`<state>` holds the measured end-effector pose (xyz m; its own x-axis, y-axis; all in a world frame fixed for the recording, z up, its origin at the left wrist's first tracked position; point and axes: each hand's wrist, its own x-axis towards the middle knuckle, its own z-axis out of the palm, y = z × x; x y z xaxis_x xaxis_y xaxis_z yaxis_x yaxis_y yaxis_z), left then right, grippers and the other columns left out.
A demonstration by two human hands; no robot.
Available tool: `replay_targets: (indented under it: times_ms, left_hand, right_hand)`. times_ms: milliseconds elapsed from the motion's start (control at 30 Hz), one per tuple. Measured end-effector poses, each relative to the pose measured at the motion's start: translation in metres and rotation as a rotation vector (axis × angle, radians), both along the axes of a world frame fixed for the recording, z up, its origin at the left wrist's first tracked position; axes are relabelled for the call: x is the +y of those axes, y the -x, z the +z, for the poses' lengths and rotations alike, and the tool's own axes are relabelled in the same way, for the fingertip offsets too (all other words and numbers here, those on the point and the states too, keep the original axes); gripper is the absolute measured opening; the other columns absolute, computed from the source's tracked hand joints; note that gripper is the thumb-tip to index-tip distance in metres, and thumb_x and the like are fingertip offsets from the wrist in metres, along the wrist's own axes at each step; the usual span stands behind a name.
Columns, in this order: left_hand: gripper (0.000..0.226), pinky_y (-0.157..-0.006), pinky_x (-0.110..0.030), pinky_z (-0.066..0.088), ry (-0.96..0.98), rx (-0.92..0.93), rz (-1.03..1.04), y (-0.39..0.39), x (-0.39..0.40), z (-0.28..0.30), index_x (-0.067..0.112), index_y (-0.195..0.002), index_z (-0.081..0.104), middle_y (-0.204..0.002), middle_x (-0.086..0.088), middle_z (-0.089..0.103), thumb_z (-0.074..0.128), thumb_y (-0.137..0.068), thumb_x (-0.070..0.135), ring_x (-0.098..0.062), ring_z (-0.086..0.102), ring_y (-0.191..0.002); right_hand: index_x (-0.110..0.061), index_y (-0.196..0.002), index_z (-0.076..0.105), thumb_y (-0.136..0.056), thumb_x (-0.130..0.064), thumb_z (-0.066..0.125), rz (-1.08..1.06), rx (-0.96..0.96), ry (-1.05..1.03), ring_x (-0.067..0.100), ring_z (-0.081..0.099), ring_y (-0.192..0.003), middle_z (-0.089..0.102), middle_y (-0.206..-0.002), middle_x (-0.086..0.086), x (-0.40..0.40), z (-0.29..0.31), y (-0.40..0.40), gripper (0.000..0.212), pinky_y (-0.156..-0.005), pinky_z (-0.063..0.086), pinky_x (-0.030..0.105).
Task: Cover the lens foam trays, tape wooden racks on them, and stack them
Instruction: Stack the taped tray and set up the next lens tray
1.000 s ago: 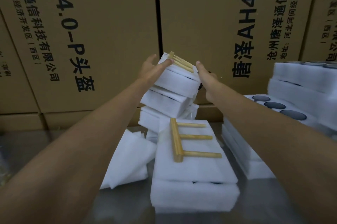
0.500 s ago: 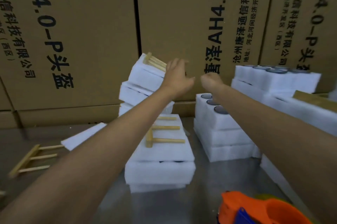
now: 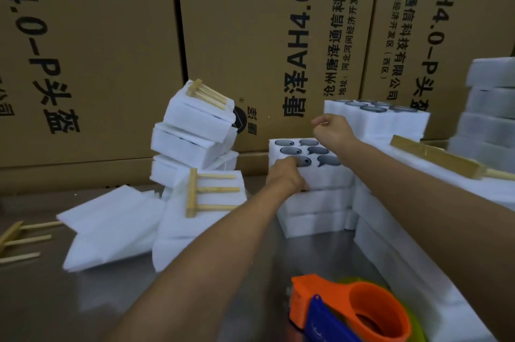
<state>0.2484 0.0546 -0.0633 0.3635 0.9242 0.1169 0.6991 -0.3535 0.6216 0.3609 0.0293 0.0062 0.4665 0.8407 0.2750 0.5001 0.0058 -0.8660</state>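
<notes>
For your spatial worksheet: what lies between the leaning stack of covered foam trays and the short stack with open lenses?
Head view: bare brown cardboard box wall behind; lower, the white covered tray with wooden rack and the left forearm.

- The left cardboard box (image 3: 83, 49) at the far side carries large black print running sideways: "4.0-P头盔"; the start of the line is cut off by the frame edge.
- The middle cardboard box (image 3: 264, 35) reads "唐泽AH4.0-", and beside that in smaller print "沧州唐泽通信科技有限公司" and "地址:河北河间经济开发区(西区)".
- A round black logo (image 3: 240, 118) with an ® mark sits low on the middle box, partly hidden; the characters by it look like "彭唐", though blur makes this uncertain.
- The right cardboard box (image 3: 446, 21) repeats "AH4.0-P头盔" and "泽通信科技有限公司".
</notes>
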Motion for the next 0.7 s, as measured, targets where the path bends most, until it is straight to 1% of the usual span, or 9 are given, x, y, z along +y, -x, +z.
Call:
replay_targets:
  times_ms: [100,200,267,333,367,433,500,567,700]
  left_hand:
    - [0.063,-0.096,-0.032,0.045,-0.084,0.006,0.049,0.012,-0.001,0.004,0.034,-0.138,0.052,-0.138,-0.01,0.052,0.077,-0.08,0.027,-0.03,0.05,-0.125]
    - [0.062,-0.089,-0.034,0.047,-0.161,0.024,0.084,0.027,-0.006,0.013,0.028,-0.135,0.054,-0.13,-0.011,0.058,0.078,-0.078,0.029,-0.031,0.054,-0.12]
    - [0.06,-0.084,-0.035,0.046,-0.195,0.017,0.098,0.041,-0.015,0.021,0.024,-0.13,0.058,-0.124,-0.011,0.061,0.081,-0.076,0.032,-0.031,0.057,-0.115]
    - [0.056,-0.084,-0.034,0.048,-0.228,0.003,0.094,0.057,-0.031,0.029,0.022,-0.126,0.06,-0.121,-0.01,0.063,0.082,-0.075,0.032,-0.03,0.058,-0.112]
    - [0.055,-0.087,-0.036,0.05,-0.247,-0.004,0.09,0.066,-0.042,0.032,0.022,-0.124,0.061,-0.12,-0.01,0.064,0.082,-0.074,0.032,-0.03,0.058,-0.111]
    - [0.052,-0.089,-0.038,0.05,-0.283,-0.029,0.085,0.085,-0.066,0.035,0.02,-0.121,0.062,-0.118,-0.008,0.065,0.082,-0.074,0.031,-0.029,0.059,-0.11]
    - [0.049,-0.082,-0.03,0.047,-0.33,-0.048,0.082,0.106,-0.095,0.035,0.021,-0.118,0.063,-0.116,-0.005,0.066,0.082,-0.074,0.029,-0.027,0.059,-0.107]
    - [0.042,-0.075,-0.027,0.043,-0.379,-0.068,0.085,0.127,-0.125,0.032,0.022,-0.112,0.064,-0.112,-0.004,0.065,0.081,-0.074,0.028,-0.026,0.059,-0.103]
    - [0.03,-0.073,-0.031,0.042,-0.432,-0.136,0.11,0.164,-0.183,0.027,0.028,-0.099,0.059,-0.108,0.002,0.061,0.079,-0.076,0.029,-0.024,0.056,-0.097]
  right_hand:
    - [-0.009,-0.126,0.063,-0.094,0.0,0.049,0.016,-0.028,0.022,0.026,0.052,-0.128,0.057,-0.137,0.012,-0.005,-0.005,-0.005,0.036,-0.108,0.041,0.031]
    - [-0.01,-0.132,0.058,-0.094,-0.007,0.056,0.029,-0.065,0.082,0.026,0.05,-0.129,0.054,-0.14,0.011,-0.011,-0.007,-0.005,0.038,-0.102,0.04,0.031]
    - [-0.012,-0.137,0.053,-0.093,-0.016,0.062,0.033,-0.095,0.11,0.028,0.049,-0.129,0.052,-0.141,0.012,-0.019,-0.007,-0.002,0.045,-0.098,0.04,0.032]
    - [-0.013,-0.144,0.043,-0.095,-0.024,0.061,0.03,-0.09,0.106,0.031,0.048,-0.129,0.049,-0.142,0.013,-0.031,-0.009,0.002,0.053,-0.097,0.042,0.034]
    - [-0.014,-0.144,0.041,-0.095,-0.026,0.06,0.026,-0.061,0.101,0.031,0.05,-0.124,0.05,-0.139,0.013,-0.039,-0.01,0.004,0.054,-0.093,0.044,0.034]
    - [-0.018,-0.129,0.048,-0.093,-0.027,0.062,0.042,0.045,0.111,0.025,0.058,-0.098,0.054,-0.12,0.007,-0.058,-0.013,0.01,0.04,-0.066,0.047,0.029]
    - [-0.019,-0.102,0.058,-0.089,-0.023,0.066,0.094,0.13,0.124,0.017,0.058,-0.077,0.06,-0.099,0.002,-0.08,-0.015,0.018,0.016,-0.044,0.043,0.021]
    - [-0.021,-0.09,0.067,-0.085,-0.02,0.068,0.15,0.152,0.093,0.015,0.06,-0.07,0.065,-0.086,0.0,-0.101,-0.018,0.026,0.005,-0.041,0.042,0.017]
    - [-0.028,-0.082,0.076,-0.079,-0.018,0.073,0.238,0.208,-0.021,0.007,0.065,-0.069,0.072,-0.078,-0.012,-0.143,-0.017,0.057,0.011,-0.057,0.054,0.021]
